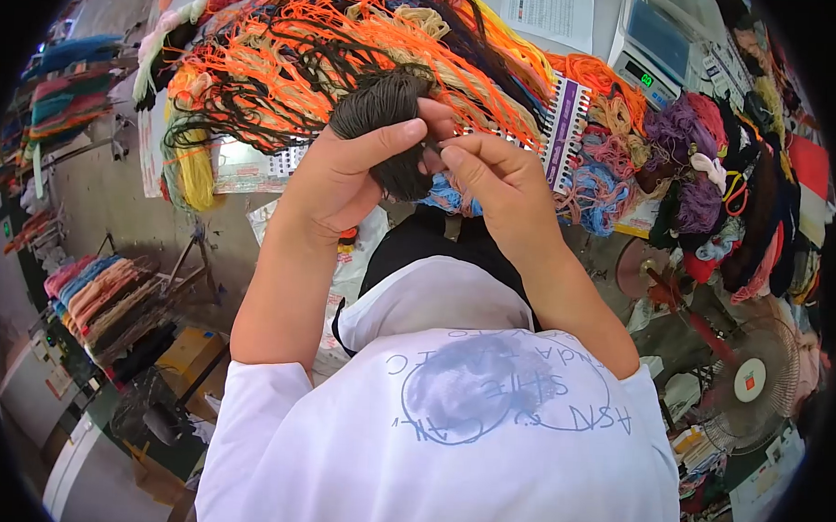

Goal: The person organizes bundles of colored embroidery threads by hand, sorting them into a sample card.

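Observation:
A bundle of dark grey-brown yarn (384,113) is wrapped by my left hand (366,163), its thumb lying across the front. Close beside it, my right hand (499,176) has thumb and index finger pressed together in a pinch near the left fingertips. Whatever lies in that pinch is too small to make out. Behind both hands, long hanks of orange yarn (301,50) mixed with dark strands spread over the table.
A digital scale (648,57) and a printed sheet (551,15) are at the back. To the right sit a purple-labelled shade card (564,133), purple yarn (685,132) and a fan (750,378). Yarn hangs on a rack (103,305) at left.

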The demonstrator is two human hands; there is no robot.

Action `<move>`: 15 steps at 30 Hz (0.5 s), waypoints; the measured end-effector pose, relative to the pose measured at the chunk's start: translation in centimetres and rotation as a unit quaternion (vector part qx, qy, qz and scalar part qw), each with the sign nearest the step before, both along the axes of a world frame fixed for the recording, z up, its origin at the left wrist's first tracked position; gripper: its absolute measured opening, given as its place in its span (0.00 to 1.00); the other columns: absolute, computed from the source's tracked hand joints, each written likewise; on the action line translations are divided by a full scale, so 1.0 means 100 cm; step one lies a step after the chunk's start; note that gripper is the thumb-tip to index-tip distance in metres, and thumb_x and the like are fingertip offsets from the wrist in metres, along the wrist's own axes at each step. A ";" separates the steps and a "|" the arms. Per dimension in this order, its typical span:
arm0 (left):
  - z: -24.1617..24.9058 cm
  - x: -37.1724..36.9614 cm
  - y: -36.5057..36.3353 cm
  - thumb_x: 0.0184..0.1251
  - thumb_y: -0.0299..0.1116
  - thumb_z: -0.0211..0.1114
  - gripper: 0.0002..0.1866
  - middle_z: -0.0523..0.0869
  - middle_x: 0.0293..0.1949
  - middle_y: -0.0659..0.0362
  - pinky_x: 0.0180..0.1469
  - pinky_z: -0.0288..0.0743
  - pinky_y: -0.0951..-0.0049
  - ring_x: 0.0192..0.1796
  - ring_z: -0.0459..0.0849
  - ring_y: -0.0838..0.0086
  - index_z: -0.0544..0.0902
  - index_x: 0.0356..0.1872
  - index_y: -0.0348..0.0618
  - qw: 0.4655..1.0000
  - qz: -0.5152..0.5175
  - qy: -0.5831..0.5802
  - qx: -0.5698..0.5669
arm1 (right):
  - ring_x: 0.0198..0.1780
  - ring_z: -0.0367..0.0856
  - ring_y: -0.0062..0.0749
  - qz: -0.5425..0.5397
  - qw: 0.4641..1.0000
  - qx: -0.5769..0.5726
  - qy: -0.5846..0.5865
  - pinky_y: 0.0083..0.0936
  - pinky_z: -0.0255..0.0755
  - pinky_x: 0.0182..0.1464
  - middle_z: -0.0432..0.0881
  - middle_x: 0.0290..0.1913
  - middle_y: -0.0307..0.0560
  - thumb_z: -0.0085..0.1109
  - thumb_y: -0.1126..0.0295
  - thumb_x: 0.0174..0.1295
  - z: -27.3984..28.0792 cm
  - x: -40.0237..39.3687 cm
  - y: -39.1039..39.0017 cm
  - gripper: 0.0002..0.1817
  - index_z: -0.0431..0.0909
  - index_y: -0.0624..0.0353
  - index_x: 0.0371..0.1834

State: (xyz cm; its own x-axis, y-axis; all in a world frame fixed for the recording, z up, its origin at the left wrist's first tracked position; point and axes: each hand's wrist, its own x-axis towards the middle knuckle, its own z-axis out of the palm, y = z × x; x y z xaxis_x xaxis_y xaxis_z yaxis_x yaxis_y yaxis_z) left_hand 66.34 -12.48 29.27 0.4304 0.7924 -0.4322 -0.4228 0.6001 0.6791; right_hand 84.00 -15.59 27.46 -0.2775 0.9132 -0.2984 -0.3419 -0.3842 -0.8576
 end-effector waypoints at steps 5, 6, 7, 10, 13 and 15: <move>0.020 0.006 0.002 0.58 0.22 0.64 0.15 0.84 0.34 0.56 0.35 0.79 0.73 0.31 0.84 0.72 0.80 0.48 0.35 0.999 0.030 0.044 -0.002 | 0.37 0.79 0.19 -0.008 1.000 0.001 -0.001 0.18 0.73 0.44 0.83 0.33 0.42 0.53 0.72 0.66 0.003 -0.003 0.001 0.09 0.79 0.67 0.39; 0.023 0.007 0.002 0.58 0.23 0.64 0.15 0.84 0.33 0.56 0.36 0.79 0.73 0.31 0.83 0.73 0.80 0.48 0.35 0.998 0.036 0.054 -0.011 | 0.37 0.79 0.19 -0.008 1.000 0.009 -0.007 0.18 0.73 0.44 0.83 0.34 0.42 0.53 0.72 0.66 0.005 -0.003 0.002 0.09 0.79 0.67 0.39; 0.025 0.007 0.003 0.58 0.23 0.64 0.15 0.84 0.33 0.57 0.36 0.79 0.73 0.32 0.83 0.73 0.80 0.48 0.35 0.997 0.043 0.063 -0.019 | 0.37 0.79 0.19 -0.007 1.000 0.010 -0.009 0.18 0.73 0.44 0.83 0.34 0.42 0.53 0.72 0.66 0.008 -0.003 0.002 0.09 0.79 0.67 0.39; 0.023 0.004 0.004 0.58 0.23 0.64 0.15 0.84 0.32 0.58 0.35 0.79 0.73 0.32 0.83 0.74 0.80 0.48 0.35 0.998 0.035 0.059 0.001 | 0.38 0.80 0.20 -0.011 0.999 -0.024 0.018 0.18 0.73 0.45 0.83 0.34 0.43 0.53 0.72 0.65 0.021 -0.004 0.002 0.09 0.79 0.66 0.40; 0.027 0.007 0.004 0.58 0.23 0.65 0.14 0.83 0.31 0.58 0.34 0.79 0.73 0.31 0.83 0.74 0.80 0.47 0.35 0.996 0.058 0.070 0.006 | 0.38 0.80 0.20 -0.021 0.999 -0.024 -0.023 0.18 0.74 0.44 0.83 0.34 0.44 0.55 0.72 0.64 0.029 -0.004 0.002 0.08 0.79 0.66 0.39; 0.025 0.005 0.004 0.58 0.23 0.65 0.14 0.83 0.31 0.58 0.33 0.79 0.73 0.30 0.83 0.74 0.80 0.46 0.35 0.996 0.051 0.072 0.014 | 0.37 0.81 0.20 -0.010 0.998 -0.007 -0.059 0.18 0.74 0.43 0.83 0.35 0.44 0.56 0.74 0.62 0.030 -0.005 0.002 0.07 0.79 0.67 0.39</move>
State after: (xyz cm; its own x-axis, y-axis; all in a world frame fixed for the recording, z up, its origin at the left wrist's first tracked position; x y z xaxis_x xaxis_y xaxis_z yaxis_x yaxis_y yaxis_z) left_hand 66.83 -12.10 31.73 0.2819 0.8414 -0.4610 -0.3779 0.5390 0.7528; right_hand 83.52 -15.43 30.48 -0.2214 0.9136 -0.3410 -0.2472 -0.3908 -0.8867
